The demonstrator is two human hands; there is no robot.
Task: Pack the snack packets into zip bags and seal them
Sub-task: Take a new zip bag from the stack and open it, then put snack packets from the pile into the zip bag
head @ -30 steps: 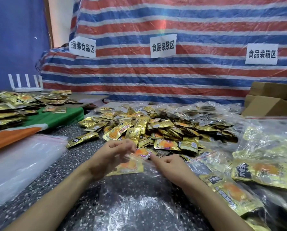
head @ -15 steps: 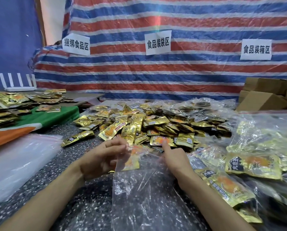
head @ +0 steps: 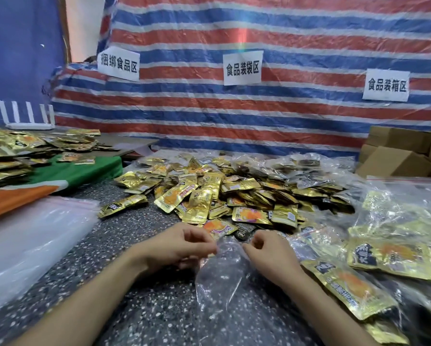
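Though blurred, two hands [head: 177, 247] [head: 268, 253], one bag [head: 224, 273].

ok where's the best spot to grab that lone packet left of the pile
Probably pinch the packet at its dark left end, coming from the left. It lies flat at the left edge of the pile, and that end sticks out over bare table, so nothing crowds the grip there.

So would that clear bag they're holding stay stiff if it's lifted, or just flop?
Probably flop: the clear zip bag is creased and crumpled below where the left hand and right hand pinch its top. It looks thin, since the speckled table shows through, so likely very light. The glossy film may be slippery.
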